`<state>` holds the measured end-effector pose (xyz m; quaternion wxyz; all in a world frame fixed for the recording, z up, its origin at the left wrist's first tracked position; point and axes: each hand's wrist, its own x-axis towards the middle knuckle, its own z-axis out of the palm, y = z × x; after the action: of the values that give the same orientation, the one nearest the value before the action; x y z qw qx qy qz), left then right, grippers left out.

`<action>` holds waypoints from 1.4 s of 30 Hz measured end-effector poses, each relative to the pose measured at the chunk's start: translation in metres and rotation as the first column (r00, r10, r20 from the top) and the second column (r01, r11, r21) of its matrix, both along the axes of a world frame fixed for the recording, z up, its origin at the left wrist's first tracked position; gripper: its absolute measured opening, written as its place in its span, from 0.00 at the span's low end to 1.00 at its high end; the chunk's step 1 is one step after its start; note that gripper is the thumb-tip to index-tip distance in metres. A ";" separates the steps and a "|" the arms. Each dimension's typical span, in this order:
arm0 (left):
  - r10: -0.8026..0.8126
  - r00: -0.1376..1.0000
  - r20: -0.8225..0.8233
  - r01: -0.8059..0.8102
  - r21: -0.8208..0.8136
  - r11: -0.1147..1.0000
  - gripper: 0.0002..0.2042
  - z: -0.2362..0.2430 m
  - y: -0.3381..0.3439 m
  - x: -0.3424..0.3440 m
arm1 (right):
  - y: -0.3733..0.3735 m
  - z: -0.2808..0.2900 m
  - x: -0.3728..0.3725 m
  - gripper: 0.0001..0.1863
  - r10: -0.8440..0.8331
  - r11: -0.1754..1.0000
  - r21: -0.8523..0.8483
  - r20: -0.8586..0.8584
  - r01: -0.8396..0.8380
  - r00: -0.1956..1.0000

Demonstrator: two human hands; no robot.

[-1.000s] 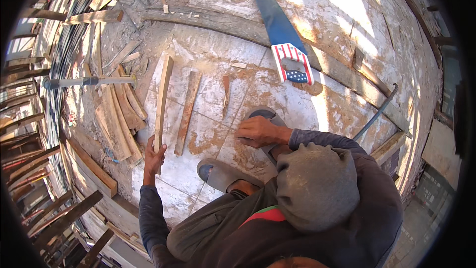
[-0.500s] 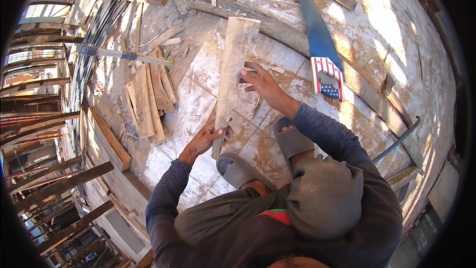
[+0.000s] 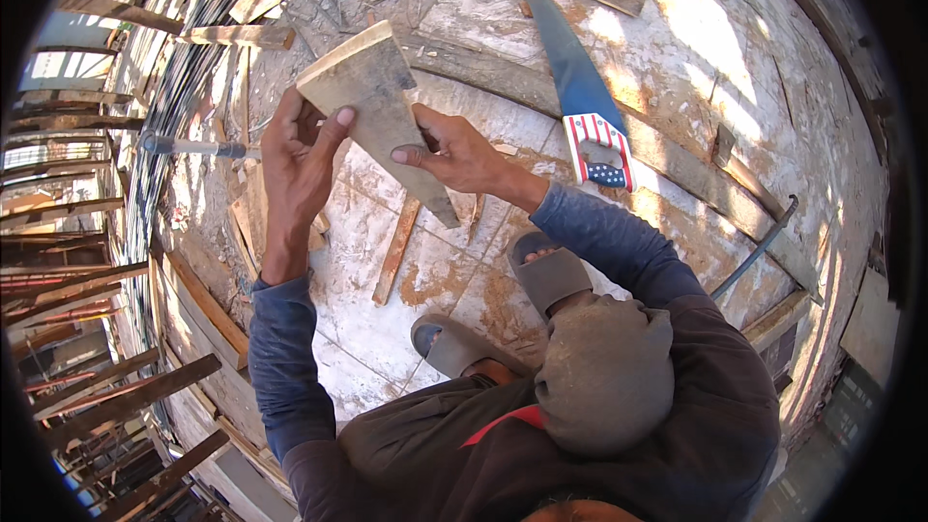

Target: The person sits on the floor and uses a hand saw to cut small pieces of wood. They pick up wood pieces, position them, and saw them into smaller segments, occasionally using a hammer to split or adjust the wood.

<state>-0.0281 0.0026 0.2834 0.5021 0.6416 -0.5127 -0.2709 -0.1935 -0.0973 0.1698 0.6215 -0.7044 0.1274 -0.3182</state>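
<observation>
A short, flat wooden board (image 3: 372, 87) is held up tilted above the tiled floor, one broad face toward me and narrowing at its lower end. My left hand (image 3: 307, 150) grips its left edge near the wide end, with the thumb on the face and the fingers mostly hidden behind. On the opposite edge my right hand (image 3: 454, 150) is closed, its thumb pressed on the face lower down. A handsaw (image 3: 577, 68) with a blue blade and a striped, starred handle lies on the floor to the right of the board, apart from both hands.
A long plank (image 3: 493, 77) runs diagonally across the floor, passing by the saw. A hammer (image 3: 198, 146) is beyond my left hand, near thin metal rods (image 3: 159, 126). One narrow wood strip (image 3: 396, 251) lies before my sandals (image 3: 459, 343). A dark bar (image 3: 764, 246) rests at right.
The board has been lifted and turned, showing a broad face. My left hand moved up from its lower end to the wide end; my right hand now grips its other edge.
</observation>
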 end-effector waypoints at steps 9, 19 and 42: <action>0.568 0.756 0.323 -0.460 -0.355 0.814 0.32 0.086 0.034 0.045 | -0.136 -0.068 -0.285 0.20 -0.852 0.483 -0.585 -0.140 0.652 0.505; 0.394 0.886 0.246 -0.326 -0.273 0.905 0.20 0.021 -0.006 0.077 | -0.202 -0.188 -0.556 0.31 -0.575 0.736 -0.631 -0.774 0.245 -0.265; 0.698 0.654 0.291 -0.604 -0.355 0.714 0.13 0.030 -0.011 0.103 | -0.145 0.111 -0.196 0.12 -0.371 0.925 -0.126 -0.498 0.358 0.784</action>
<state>0.0746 -0.0080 0.3133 0.5179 0.7626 -0.3660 0.1278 -0.3890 -0.2425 0.2809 0.4831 -0.7330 0.4178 -0.2342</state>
